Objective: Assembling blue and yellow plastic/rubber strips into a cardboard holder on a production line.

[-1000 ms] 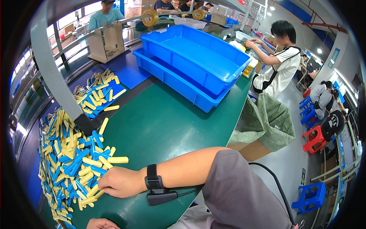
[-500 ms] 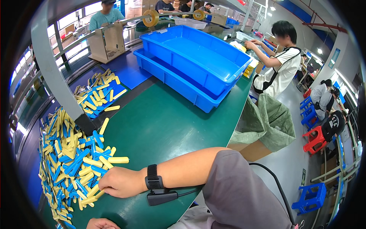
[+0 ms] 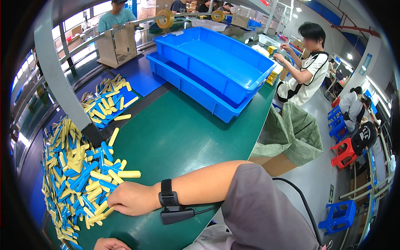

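Note:
A large heap of slim, round-ended yellow and blue pieces [image 3: 79, 175] lies along the left side of the green table [image 3: 179, 137]. At the heap's near right edge is my right hand [image 3: 134, 199], its fingers curled in and its wrist wearing a black strap. A yellow piece [image 3: 109, 211] shows right at its fingertips; the fingers hide whatever they may grip. Only part of my left hand [image 3: 110, 244] shows at the lower edge, below the heap, and its fingers are mostly cut off.
Two stacked blue bins [image 3: 208, 79] stand on the far part of the table. More pieces lie on a blue sheet [image 3: 143, 83] past a grey post [image 3: 62, 71]. A green sack [image 3: 291, 133] sits off the right edge. A co-worker [image 3: 308, 71] sits at the far right.
My two hands and the heap look the same. The co-worker at the far right has raised and parted their hands, and a small yellow block shows beside them.

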Motion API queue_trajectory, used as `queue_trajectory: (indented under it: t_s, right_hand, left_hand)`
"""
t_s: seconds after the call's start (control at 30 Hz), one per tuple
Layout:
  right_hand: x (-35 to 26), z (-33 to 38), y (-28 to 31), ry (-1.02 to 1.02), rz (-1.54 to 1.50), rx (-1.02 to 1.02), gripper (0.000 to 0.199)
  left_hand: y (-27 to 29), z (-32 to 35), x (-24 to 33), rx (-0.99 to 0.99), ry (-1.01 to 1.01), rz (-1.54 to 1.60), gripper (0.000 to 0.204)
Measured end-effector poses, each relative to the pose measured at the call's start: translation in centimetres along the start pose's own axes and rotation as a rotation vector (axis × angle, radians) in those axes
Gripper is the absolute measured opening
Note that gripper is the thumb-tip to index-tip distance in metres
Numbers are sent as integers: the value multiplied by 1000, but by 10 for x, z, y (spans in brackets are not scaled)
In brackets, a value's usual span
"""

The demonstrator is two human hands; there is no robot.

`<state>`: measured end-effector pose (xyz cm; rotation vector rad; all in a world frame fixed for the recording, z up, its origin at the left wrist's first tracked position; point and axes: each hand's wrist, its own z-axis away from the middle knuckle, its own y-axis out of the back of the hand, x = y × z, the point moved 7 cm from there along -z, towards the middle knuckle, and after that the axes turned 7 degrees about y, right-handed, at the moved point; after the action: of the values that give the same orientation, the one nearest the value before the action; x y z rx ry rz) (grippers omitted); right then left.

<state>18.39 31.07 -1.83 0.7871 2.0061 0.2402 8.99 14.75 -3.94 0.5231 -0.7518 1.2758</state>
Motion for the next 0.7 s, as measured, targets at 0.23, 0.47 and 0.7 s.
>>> queue_trajectory:
  t_s: [0.23, 0.47, 0.7]
  right_hand:
    - [-4, -1, 3, 47, 13, 76, 11]
    - [2, 2, 2, -42, 8, -31, 11]
    - [-5, -6, 0, 44, -11, 34, 11]
  left_hand:
    - [1, 0, -1, -9, -8, -10, 14]
    - [0, -4, 0, -15, -4, -7, 15]
    - [6, 6, -3, 46, 31, 34, 15]
